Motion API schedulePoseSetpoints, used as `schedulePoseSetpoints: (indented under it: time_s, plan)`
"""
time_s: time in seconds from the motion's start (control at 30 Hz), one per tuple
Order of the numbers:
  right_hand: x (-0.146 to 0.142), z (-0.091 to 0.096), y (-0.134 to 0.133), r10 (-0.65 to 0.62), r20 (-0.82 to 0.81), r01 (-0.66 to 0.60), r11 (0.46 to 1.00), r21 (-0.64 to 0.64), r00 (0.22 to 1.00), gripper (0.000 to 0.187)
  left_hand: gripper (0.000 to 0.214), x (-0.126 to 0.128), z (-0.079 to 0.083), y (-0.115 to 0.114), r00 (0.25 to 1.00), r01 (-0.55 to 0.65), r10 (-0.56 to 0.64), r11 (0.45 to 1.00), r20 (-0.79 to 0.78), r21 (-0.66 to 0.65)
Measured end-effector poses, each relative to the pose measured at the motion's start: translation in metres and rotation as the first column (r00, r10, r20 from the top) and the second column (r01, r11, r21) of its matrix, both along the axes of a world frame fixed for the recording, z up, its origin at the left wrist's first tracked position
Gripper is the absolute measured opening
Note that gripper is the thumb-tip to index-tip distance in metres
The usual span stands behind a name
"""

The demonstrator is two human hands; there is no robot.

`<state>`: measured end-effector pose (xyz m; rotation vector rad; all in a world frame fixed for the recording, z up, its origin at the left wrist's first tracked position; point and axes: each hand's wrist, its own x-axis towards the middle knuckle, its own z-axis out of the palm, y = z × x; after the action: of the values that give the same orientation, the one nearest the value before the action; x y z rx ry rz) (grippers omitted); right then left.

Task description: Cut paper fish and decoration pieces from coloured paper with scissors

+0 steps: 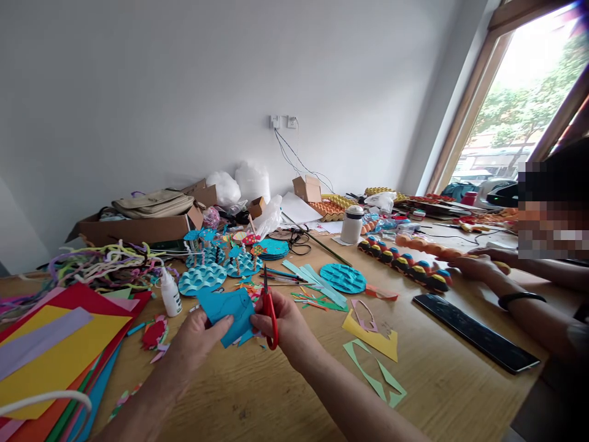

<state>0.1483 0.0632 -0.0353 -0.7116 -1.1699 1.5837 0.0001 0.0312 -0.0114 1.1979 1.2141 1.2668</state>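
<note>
Blue paper: lifted above the near middle of the wooden table, between both hands, a thin drawn outline on its face; uneven pulling from the two sides could crease or tear it
Left hand: pinching the paper's left side, thumb on top; if that pinch slackens, the sheet could swivel and carry the outline out of line
Right hand: closed around the red scissors, thumb and a fingertip also at the paper's right edge; minding two things at once could loosen either hold
Scissor blades: pointing up and away, just beside the paper; I cannot tell whether they are parted; a turn of the wrist could nick the sheet across the outline
Blue scraps: lying beneath the paper; a small piece dropped there could get lost, being the same colour
Glue bottle: upright near the left hand; a sideways swing of that hand could tip it towards the coloured sheets
Black tablet: flat near the right table edge, close to the co-worker's forearm; a nudge from that arm could shift it
</note>
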Motion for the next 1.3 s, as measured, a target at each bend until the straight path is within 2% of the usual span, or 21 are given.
schedulePoseSetpoints:
  time_s: [0.13,0.3,0.4,0.67,0.83,1.03,1.17,1.3]
  plan:
    - [-0.006,-0.001,-0.006,-0.058,-0.053,0.056,0.998,-0.041,0.997,0.028,0.03,0.01,-0.004,-0.005,0.986,-0.06,0.049,0.996,0.162,0.06]
    - [-0.011,-0.002,-0.013,-0.024,-0.074,0.022,0.999,-0.029,0.997,0.029,0.02,0.014,-0.012,-0.001,0.983,-0.099,0.083,0.991,0.161,0.088]
    - [-0.01,0.0,-0.013,-0.063,-0.061,0.063,0.998,-0.005,0.996,0.026,0.021,0.013,-0.011,-0.001,0.978,-0.133,0.12,0.989,0.168,0.071]
    - [-0.002,0.006,-0.009,-0.053,-0.04,0.054,0.999,0.006,0.998,0.024,0.026,0.012,-0.007,-0.004,0.99,-0.055,0.052,0.998,0.128,0.023]
    - [-0.003,0.006,-0.011,-0.09,-0.092,0.089,0.996,-0.017,0.992,0.026,0.032,0.012,-0.005,-0.007,0.964,0.009,-0.01,1.0,0.266,0.004]
    - [-0.009,0.002,-0.015,-0.191,-0.201,0.182,0.981,-0.063,0.961,0.026,0.019,0.021,-0.022,-0.007,0.936,0.005,-0.018,0.999,0.35,0.038]
    - [-0.016,-0.001,-0.021,-0.166,-0.195,0.149,0.984,-0.096,0.967,0.025,0.017,0.023,-0.029,-0.005,0.937,-0.121,0.096,0.991,0.336,0.053]
    - [-0.017,-0.002,-0.022,-0.103,-0.149,0.091,0.992,-0.086,0.983,0.025,0.017,0.02,-0.027,-0.004,0.958,-0.25,0.218,0.953,0.186,0.173]
